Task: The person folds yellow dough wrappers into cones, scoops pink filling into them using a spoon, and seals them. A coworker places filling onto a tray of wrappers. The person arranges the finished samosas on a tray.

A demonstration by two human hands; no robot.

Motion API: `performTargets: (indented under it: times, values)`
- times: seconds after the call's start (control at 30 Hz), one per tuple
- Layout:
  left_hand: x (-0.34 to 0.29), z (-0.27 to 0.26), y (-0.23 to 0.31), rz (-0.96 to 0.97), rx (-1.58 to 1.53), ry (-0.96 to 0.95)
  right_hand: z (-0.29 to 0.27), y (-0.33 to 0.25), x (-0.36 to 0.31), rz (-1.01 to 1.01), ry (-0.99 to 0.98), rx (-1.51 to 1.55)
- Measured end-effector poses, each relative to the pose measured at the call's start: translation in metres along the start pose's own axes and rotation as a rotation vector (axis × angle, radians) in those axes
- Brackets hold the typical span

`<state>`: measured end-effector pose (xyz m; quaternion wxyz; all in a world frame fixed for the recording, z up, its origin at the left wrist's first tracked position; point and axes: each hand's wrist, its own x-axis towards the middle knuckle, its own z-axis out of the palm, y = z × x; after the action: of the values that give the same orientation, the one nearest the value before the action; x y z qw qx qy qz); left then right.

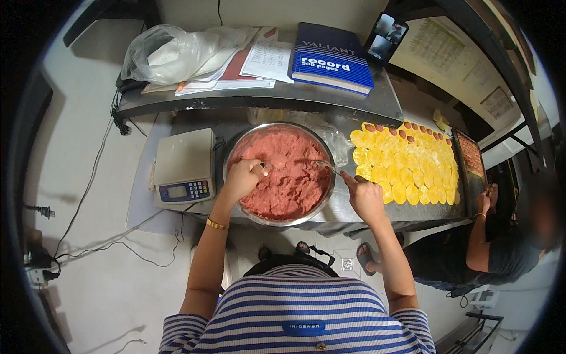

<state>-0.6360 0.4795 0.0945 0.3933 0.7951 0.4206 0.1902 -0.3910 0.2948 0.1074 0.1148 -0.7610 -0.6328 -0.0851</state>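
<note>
A wide steel bowl (326, 207) in front of me is filled with pink ground meat (283, 177). My right hand (365, 196) is closed round the handle of a metal spoon (326, 164), whose head rests on the meat at the bowl's right side. Over the left part of the bowl, my left hand (243, 182) is closed, its fingertips at the meat. A small shiny bit shows by those fingers, but I cannot make out what they hold. To the right, yellow round wrappers (407, 168) lie in overlapping rows; several in the far rows carry small meat portions (402, 134).
A kitchen scale (184, 162) stands left of the bowl. The raised shelf (194, 106) behind holds a plastic bag (171, 56), papers, a blue record book (333, 56) and a phone (386, 38). A person (477, 253) stands at right beside a filled tray (470, 156). Cords trail at left.
</note>
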Motion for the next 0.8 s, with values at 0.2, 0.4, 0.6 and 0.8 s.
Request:
performTargets:
  times: [0.2, 0.4, 0.6, 0.8]
  values:
    - [0.001, 0.003, 0.009, 0.054, -0.055, -0.062, 0.005, -0.018, 0.009, 0.164, 0.022, 0.368]
    - [0.000, 0.011, 0.026, 0.228, 0.386, 0.164, -0.002, -0.040, 0.005, 0.171, -0.053, 0.357]
    - [0.004, 0.016, 0.020, 0.310, 0.617, 0.191, -0.001, -0.048, -0.004, 0.132, 0.280, 0.142]
    - [0.001, 0.021, 0.006, 0.317, 0.589, 0.183, 0.022, -0.040, -0.005, 0.149, 0.031, 0.052]
